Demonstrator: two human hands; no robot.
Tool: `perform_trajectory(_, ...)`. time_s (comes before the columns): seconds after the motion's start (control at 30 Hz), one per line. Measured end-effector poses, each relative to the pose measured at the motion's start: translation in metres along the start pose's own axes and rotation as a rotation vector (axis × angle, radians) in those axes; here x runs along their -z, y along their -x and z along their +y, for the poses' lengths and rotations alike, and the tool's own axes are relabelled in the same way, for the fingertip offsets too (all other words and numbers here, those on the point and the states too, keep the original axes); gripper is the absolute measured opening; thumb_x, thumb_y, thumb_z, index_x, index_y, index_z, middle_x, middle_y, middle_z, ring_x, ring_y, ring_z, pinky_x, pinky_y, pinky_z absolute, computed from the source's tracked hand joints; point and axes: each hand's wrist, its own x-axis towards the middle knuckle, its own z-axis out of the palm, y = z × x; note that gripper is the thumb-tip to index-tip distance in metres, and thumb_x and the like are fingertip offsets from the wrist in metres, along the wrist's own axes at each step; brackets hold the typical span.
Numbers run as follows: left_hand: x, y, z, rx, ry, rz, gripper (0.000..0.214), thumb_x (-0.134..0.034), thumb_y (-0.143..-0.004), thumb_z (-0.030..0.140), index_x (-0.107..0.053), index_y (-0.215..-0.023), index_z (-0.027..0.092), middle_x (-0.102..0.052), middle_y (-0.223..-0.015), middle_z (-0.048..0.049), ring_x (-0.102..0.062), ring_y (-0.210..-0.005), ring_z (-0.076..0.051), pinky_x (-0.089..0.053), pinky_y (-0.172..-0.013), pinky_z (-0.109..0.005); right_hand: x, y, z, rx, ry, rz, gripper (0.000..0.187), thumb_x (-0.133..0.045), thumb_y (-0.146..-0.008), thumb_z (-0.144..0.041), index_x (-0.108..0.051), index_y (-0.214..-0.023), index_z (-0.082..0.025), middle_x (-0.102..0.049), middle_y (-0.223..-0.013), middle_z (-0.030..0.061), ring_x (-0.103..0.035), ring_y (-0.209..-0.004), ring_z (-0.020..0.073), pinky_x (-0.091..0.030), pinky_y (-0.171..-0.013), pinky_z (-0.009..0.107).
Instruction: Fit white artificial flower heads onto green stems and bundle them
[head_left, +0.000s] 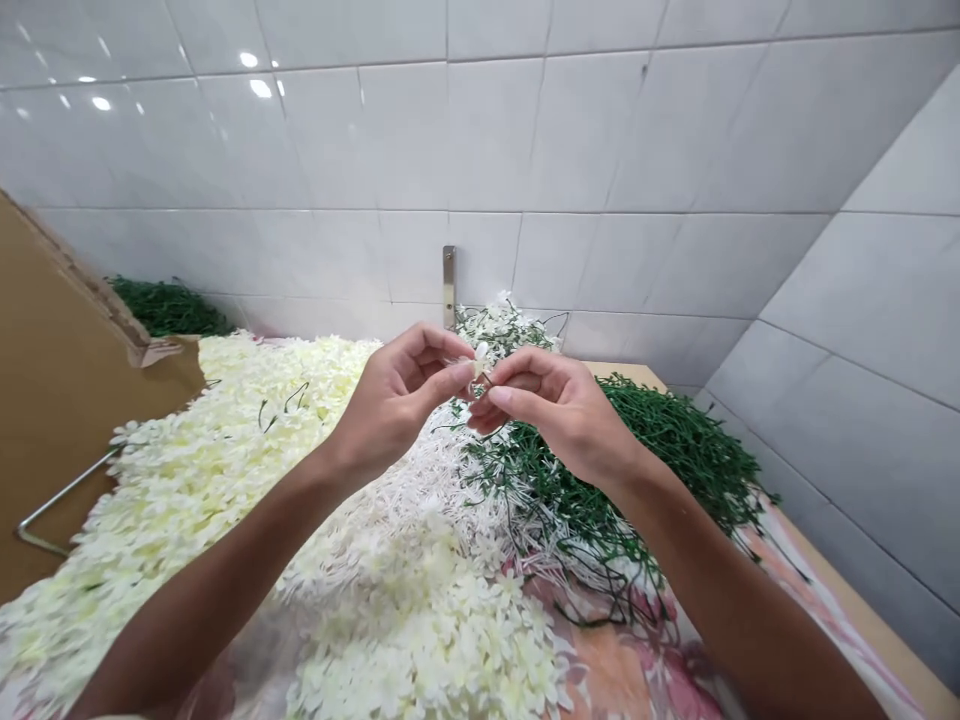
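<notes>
Above the heaps, my two hands meet near the middle of the head view. My left hand [412,385] pinches a small white artificial flower [481,356] between thumb and fingertips. Close against it, my right hand [551,400] has thumb and forefinger pressed together on a thin green stem [486,379] by the flower. Whether the stem is inside the flower I cannot tell. Under my left hand spreads a broad heap of cream-white blossoms [225,440]. Below and right of my right hand lies a pile of green plastic stems [667,440].
Thin white pieces [420,490] lie between the heaps. Flowers with stems on them [499,325] are piled by the tiled wall [600,130], near a metal bracket [448,280]. A cardboard box [60,330] stands left, more green stems [169,305] behind it. A patterned cloth [607,670] covers the front.
</notes>
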Motion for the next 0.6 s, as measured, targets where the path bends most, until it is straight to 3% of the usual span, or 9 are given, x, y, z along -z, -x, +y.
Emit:
perform_trajectory(0.13,0.001,-0.006,0.004,-0.030,-0.129,-0.103,0.007,-0.064,-0.083,0.022,-0.060,-0.087,0.018,-0.061,-0.081,0.0005,-0.060,-0.072,-0.007,-0.051,-0.065,-0.015,0.004,0.007,-0.011,-0.096,0.172,-0.066,0.005,-0.052,-0.089,-0.019,-0.053,-0.092,-0.015,-0.064,-0.076,0.0020,-0.063,-0.061,0.0099,-0.053,-0.058,0.024)
perform_trajectory(0.2,0.004,-0.007,0.006,-0.025,-0.225,-0.196,0.005,-0.063,-0.084,0.023,-0.061,-0.086,0.018,-0.061,-0.079,0.0005,-0.059,-0.071,-0.007,-0.050,-0.064,-0.016,0.004,0.009,-0.011,-0.108,0.274,-0.073,0.006,-0.047,-0.091,-0.018,-0.050,-0.097,-0.017,-0.055,-0.066,-0.0036,-0.050,-0.051,0.0052,-0.041,-0.047,0.018)
perform_trajectory(0.3,0.009,-0.006,0.010,-0.037,-0.364,-0.279,0.007,-0.062,-0.085,0.025,-0.063,-0.085,0.018,-0.061,-0.073,-0.0001,-0.059,-0.069,-0.009,-0.050,-0.064,-0.019,0.005,0.009,-0.008,-0.039,0.368,-0.050,0.010,-0.041,-0.095,-0.021,-0.051,-0.096,-0.018,-0.038,-0.058,-0.0067,-0.033,-0.049,0.0047,-0.029,-0.044,0.018)
perform_trajectory(0.47,0.016,-0.006,0.017,-0.167,-0.443,-0.068,0.008,-0.064,-0.082,0.025,-0.064,-0.087,0.018,-0.065,-0.079,-0.0026,-0.062,-0.068,-0.012,-0.054,-0.064,-0.023,0.009,0.003,-0.003,0.053,0.395,-0.009,0.032,-0.039,-0.096,-0.040,-0.059,-0.089,-0.016,-0.027,-0.057,-0.0066,-0.025,-0.047,0.0050,-0.022,-0.041,0.019)
perform_trajectory(0.6,0.021,-0.005,0.016,-0.208,-0.426,0.024,0.007,-0.065,-0.081,0.022,-0.063,-0.086,0.018,-0.065,-0.078,-0.0012,-0.063,-0.067,-0.011,-0.055,-0.065,-0.020,0.011,0.004,-0.005,-0.002,0.395,-0.019,0.026,-0.040,-0.097,-0.035,-0.058,-0.100,-0.016,-0.035,-0.048,-0.0082,-0.033,-0.040,0.0045,-0.028,-0.038,0.018)
